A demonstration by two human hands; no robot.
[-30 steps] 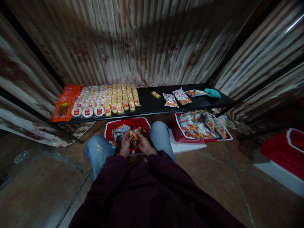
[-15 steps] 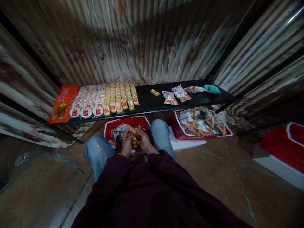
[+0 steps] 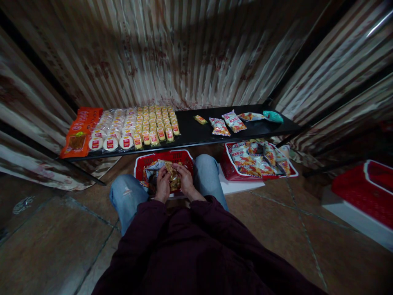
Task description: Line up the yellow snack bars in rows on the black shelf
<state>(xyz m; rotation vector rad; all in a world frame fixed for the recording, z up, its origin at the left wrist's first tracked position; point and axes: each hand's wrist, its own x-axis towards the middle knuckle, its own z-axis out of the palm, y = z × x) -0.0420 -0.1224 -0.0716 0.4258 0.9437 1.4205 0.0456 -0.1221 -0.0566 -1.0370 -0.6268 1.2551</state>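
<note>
Head view: left hand (image 3: 163, 186) and right hand (image 3: 186, 182) pinch a gold packet (image 3: 168, 167) above the left red basket (image 3: 183, 156); probably light, slippery, crushable, best held by its ends.

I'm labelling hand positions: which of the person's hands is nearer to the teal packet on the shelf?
Right. The right hand is in front of the shelf, to the left of the teal packet; the left hand is farther left.
</note>
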